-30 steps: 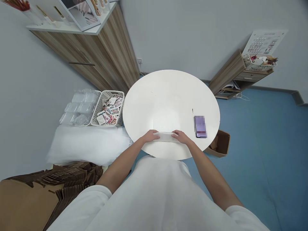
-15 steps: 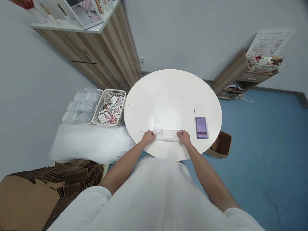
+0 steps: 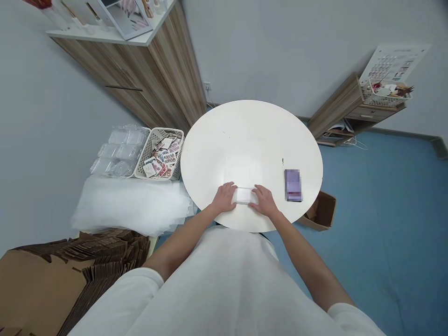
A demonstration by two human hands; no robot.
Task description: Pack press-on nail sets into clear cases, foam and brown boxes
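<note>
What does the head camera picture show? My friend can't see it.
A person's left hand and right hand rest on the ends of a small white packet on a round white table. A blurred purple rectangle lies to its right, and a basket of cards stands left.

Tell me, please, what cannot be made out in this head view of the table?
Head view only.
The white piece: its ends lie under the left hand and right hand; whether the fingers grip or press it cannot be told.
The purple slab: blurred over.
The cards in the basket: too small to read.
The shelf top: cut off by the upper edge.
</note>
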